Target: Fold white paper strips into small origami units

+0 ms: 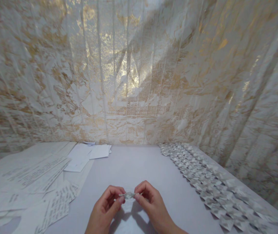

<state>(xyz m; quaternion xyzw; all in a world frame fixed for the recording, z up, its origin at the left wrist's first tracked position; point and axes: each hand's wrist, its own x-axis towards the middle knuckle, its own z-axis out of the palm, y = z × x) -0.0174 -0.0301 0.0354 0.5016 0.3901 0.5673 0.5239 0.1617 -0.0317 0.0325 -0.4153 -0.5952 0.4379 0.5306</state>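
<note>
Between my two hands is a small folded paper piece [129, 195], held a little above the table near the front middle. My left hand [108, 206] pinches its left end between thumb and fingers. The right end is gripped the same way by my right hand [151, 203]. Its middle bulges slightly and looks pale grey; the exact folded shape is too small to make out. Under my hands a whitish patch [128, 216] shows on the table, partly in shadow.
Printed paper sheets and strips [39, 175] spread over the table's left side. Blank white papers [100, 151] lie at the back left. Rows of small folded paper pieces [212, 182] run along the right side. A white and gold curtain [139, 81] hangs behind the table [139, 165].
</note>
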